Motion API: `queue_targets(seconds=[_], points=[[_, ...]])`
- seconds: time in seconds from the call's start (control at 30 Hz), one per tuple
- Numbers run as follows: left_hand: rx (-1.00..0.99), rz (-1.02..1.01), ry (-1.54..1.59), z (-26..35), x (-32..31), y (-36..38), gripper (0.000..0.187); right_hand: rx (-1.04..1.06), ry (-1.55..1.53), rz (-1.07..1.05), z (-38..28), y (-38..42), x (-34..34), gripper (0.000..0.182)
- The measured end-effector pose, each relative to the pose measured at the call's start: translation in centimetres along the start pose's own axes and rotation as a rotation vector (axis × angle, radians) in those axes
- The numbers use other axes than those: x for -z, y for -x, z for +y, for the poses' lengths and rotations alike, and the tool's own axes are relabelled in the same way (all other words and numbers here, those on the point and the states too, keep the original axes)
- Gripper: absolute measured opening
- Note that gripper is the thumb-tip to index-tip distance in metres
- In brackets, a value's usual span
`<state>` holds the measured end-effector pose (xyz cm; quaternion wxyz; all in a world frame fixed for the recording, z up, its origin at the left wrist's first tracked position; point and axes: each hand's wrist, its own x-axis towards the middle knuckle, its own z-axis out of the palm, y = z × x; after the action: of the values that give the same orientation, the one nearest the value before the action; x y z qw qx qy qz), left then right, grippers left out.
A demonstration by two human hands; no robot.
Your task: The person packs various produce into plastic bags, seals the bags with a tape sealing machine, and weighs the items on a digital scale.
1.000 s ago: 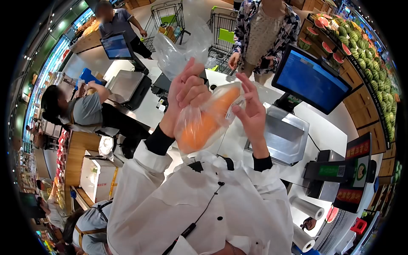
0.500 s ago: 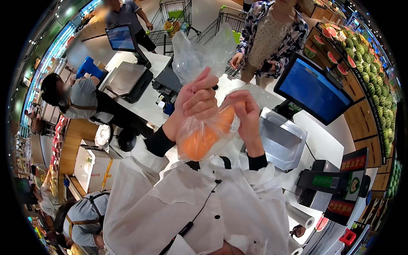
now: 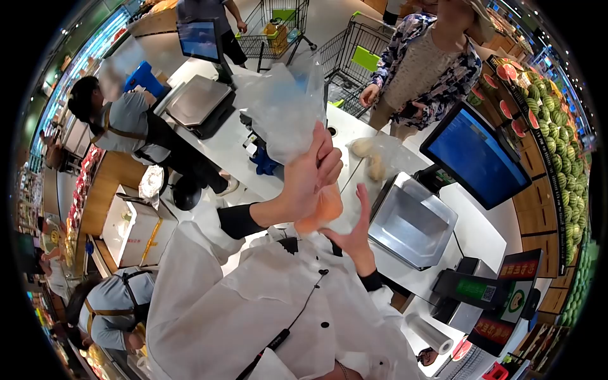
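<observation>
Left hand raised in front of the chest, grip clenched on the twisted neck of a clear plastic bag; loose top of the bag fans up above the fist. Orange produce hangs in the bag just below the fist, partly hidden by the hand, exact kind hard to tell. Right hand sits just beside and below the orange produce, palm open, fingers spread, grip released; cannot tell whether it touches the bag. Both arms in white coat sleeves with black cuffs.

Bag is held in the air over the white bench, not resting on it. To the right, a steel weighing scale with its blue screen behind. A second clear bag of pale round produce lies on the bench between the scale and the far edge. Another scale with a screen stands further left.

A customer in a patterned shirt stands across the bench beside shopping carts. A co-worker in grey bends at the left; another person in grey low left. Watermelons stacked at the right. Label printer and a paper roll lower right.
</observation>
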<state>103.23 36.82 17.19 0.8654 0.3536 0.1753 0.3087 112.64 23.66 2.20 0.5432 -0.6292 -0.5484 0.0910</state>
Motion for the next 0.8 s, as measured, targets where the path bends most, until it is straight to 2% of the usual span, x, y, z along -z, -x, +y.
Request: queue_targets(seconds=[0.03,0.1,0.13,0.17,0.23,0.3,0.33,0.37,0.43,0.47,0.5,0.57,0.6,0.63,0.67,0.7,0.77,0.8], points=[[0.000,0.009,0.008,0.0,-0.1,0.2,0.042,-0.004,0.000,-0.011,1.2,0.6,-1.0,0.099],[-0.066,0.089,0.090,0.7,-0.7,0.1,0.041,0.072,-0.066,-0.001,4.0,0.5,-3.5,0.111],[-0.071,0.097,0.093,0.8,-0.8,0.2,0.041,-0.046,-0.025,-0.012,3.6,0.3,-4.6,0.104],[-0.064,0.104,0.147,0.9,-0.9,0.2,0.040,-0.044,-0.031,-0.019,3.6,0.0,-5.4,0.104],[-0.065,0.119,0.206,0.6,-0.9,-0.3,0.039,-0.088,-0.177,0.095,4.3,-0.9,-6.9,0.099],[0.071,0.045,0.410,-0.2,0.0,-1.4,0.038,-0.148,-0.327,0.216,4.4,-1.4,-8.5,0.094],[0.076,-0.107,0.512,-0.3,1.0,-1.8,0.035,-0.179,-0.403,0.281,4.2,-1.7,-9.2,0.091],[0.077,-0.103,0.507,-0.2,1.7,-2.1,0.035,-0.229,-0.380,0.243,3.7,-1.3,-8.9,0.082],[0.097,-0.084,0.236,0.4,2.1,-2.5,0.033,-0.324,-0.328,0.160,1.2,-1.3,-8.0,0.063],[0.163,-0.142,-0.002,1.3,2.9,-2.6,0.025,-0.249,-0.411,0.315,2.1,-0.6,-9.3,0.054],[0.165,-0.143,-0.005,1.9,4.8,-3.3,0.025,-0.258,-0.608,0.359,1.6,-0.9,-9.3,0.051],[-0.901,-0.640,-1.537,2.8,9.2,-4.9,0.018,-0.256,-1.009,0.467,0.5,-1.5,-9.3,0.049],[-0.870,-0.561,-1.342,4.3,8.4,-3.8,0.029,-0.473,-1.283,0.414,-0.3,-2.0,-8.7,0.050],[-0.868,-0.557,-1.338,4.7,10.0,-3.8,0.029,-0.702,-1.548,0.348,-0.5,-2.2,-8.4,0.050],[-0.645,-0.623,-1.473,4.9,12.4,-4.6,0.031,-0.847,-1.621,0.328,2.1,-1.2,-9.6,0.043],[-0.415,-0.683,-1.596,5.0,14.2,-5.2,0.033,-0.843,-1.621,0.323,3.1,-1.2,-10.7,0.043],[-0.419,-0.631,-1.551,4.5,16.6,-5.6,0.027,-1.018,-1.714,0.169,4.4,-1.0,-12.9,0.037],[-0.468,-0.564,-1.564,4.2,18.9,-6.5,0.026,-1.019,-1.717,0.167,5.6,-0.6,-14.3,0.037]])
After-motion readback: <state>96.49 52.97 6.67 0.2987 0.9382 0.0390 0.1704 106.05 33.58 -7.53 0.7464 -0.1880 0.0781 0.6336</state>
